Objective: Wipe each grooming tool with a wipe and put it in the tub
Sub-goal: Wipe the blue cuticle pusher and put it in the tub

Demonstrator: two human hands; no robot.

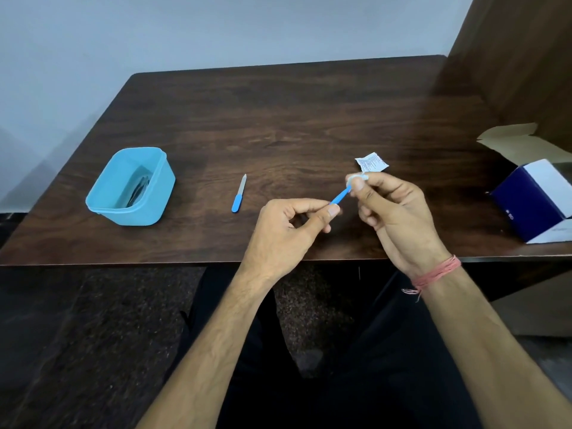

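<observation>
My left hand (291, 230) pinches the lower end of a thin blue-handled grooming tool (340, 196) between thumb and forefinger. My right hand (393, 212) pinches a small white wipe (356, 178) around the tool's upper end, which is hidden inside it. A nail file (239, 194) with a blue handle lies flat on the table, left of my hands. Further left stands the light blue tub (154, 193), with dark metal tools lying at its bottom.
A torn white wipe sachet (371, 162) lies just beyond my right hand. A blue and white cardboard box (532, 199) with open flaps sits at the table's right edge. The dark wooden table (278, 119) ends near my wrists.
</observation>
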